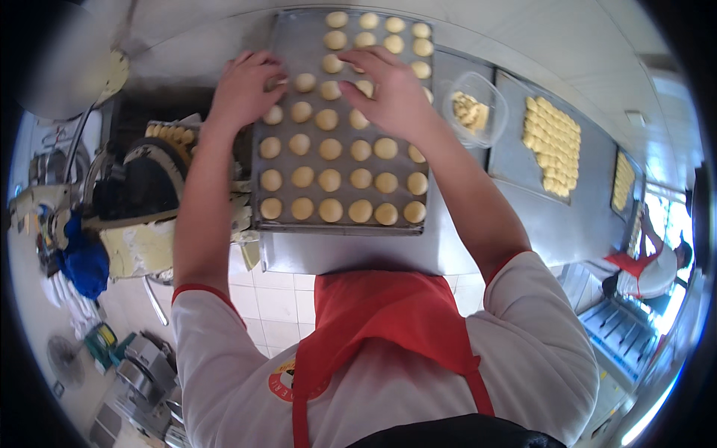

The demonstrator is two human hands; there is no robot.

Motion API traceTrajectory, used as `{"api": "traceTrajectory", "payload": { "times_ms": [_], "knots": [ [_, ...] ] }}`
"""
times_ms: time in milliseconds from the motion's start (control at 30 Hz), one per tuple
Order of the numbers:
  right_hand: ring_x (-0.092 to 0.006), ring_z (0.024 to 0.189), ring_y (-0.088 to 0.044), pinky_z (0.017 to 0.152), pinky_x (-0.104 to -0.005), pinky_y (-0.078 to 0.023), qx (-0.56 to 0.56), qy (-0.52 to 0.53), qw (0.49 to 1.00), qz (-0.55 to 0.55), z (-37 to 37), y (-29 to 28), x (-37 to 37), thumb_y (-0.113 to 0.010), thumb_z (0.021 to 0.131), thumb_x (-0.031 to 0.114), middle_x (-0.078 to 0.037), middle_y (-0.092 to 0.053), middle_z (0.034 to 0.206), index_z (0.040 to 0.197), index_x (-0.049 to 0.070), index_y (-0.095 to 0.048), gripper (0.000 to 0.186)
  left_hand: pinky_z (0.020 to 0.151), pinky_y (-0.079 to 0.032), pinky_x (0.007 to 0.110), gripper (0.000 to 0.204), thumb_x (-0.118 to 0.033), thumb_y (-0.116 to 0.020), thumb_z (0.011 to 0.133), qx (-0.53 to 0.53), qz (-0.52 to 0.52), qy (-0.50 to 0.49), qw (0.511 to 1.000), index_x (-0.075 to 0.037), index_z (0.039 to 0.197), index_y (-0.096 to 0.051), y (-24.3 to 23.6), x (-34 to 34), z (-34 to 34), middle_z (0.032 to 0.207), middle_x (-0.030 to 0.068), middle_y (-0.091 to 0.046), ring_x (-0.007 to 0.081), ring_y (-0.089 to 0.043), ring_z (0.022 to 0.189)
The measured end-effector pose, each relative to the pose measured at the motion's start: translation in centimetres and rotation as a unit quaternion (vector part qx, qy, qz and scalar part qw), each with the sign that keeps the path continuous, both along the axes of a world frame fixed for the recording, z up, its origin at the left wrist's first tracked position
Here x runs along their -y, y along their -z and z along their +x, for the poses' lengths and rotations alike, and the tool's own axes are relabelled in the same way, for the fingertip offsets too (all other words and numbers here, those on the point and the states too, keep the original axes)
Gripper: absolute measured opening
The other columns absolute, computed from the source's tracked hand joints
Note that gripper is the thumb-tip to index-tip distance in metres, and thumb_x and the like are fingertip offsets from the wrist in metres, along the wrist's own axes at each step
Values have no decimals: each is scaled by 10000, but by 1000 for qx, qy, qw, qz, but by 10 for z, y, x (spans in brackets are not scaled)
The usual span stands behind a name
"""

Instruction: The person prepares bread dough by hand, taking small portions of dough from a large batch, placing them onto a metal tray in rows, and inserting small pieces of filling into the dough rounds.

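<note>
Rows of round, pale dough balls (329, 180) sit on a grey metal baking tray (299, 45). At the tray's left edge, my left hand (250, 86) curls its fingers and thumb around a dough ball (277, 82), which is partly hidden. My right hand (392, 93) is over the upper right part of the tray, thumb and fingers apart, near a dough ball (332, 63). Some balls beneath this hand are covered from view; I see nothing gripped in it. The upper left corner of the tray shows bare metal.
Right of the tray stands a clear plastic tub (478, 112) with dough pieces. Beyond it, another tray (508, 160) holds closely packed dough pieces. A machine (142, 179) with dough pieces stands at the left. Another person (657, 269) works at the far right.
</note>
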State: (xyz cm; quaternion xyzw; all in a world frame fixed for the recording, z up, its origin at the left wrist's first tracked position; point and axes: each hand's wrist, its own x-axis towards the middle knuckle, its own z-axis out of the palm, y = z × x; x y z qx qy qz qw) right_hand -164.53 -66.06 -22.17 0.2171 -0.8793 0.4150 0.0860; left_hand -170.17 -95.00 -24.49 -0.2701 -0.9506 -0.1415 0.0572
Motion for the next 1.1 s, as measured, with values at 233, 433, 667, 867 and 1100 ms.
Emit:
{"api": "traceTrajectory", "payload": {
  "times_ms": [233, 433, 667, 867, 1100],
  "knots": [
    [-386, 1184, -683, 984, -465, -576, 46, 348, 934, 72, 162, 57, -245, -785, 909, 159, -197, -656, 1321, 1265, 37, -726, 381, 1148, -462, 449, 495, -95, -825, 898, -80, 135, -16, 987, -86, 1380, -710, -32, -14, 54, 1445, 140, -665, 342, -599, 1349],
    [-407, 1197, -652, 1002, -492, -568, 29, 551, 802, 230, 259, 150, -461, -817, 889, 201, -266, -587, 1417, 1335, 10, -678, 505, 1127, -458, 508, 395, -177, -826, 890, -70, 279, 78, 955, -35, 1253, -764, -72, -192, 180, 1427, 185, -649, 379, -580, 1334],
    [-409, 1136, -666, 958, -505, -591, 125, 442, 865, 199, 227, 142, -538, -776, 839, 175, -202, -619, 1252, 1161, 95, -732, 335, 1123, -475, 489, 355, -175, -836, 886, 48, 289, 153, 944, -73, 1222, -781, -18, -432, 264, 1389, 164, -671, 366, -603, 1330],
    [-233, 847, -649, 739, -384, -561, 62, 301, 901, -307, 328, 29, -511, -599, 920, 75, -109, -624, 987, 1087, 21, -639, 180, 1079, -528, 413, 337, -89, -773, 975, 410, 530, 45, 741, -29, 1300, -710, 3, -574, 336, 1337, 109, -687, 247, -628, 1278],
    [-179, 993, -692, 733, -332, -579, 249, 196, 796, -516, 399, 49, -520, -479, 1026, 37, -107, -660, 1178, 1292, 31, -583, 286, 925, -602, 356, 435, 36, -715, 993, 459, 515, 21, 724, -19, 1410, -602, 77, -502, 390, 1324, 90, -657, 192, -668, 1152]
  ]
}}
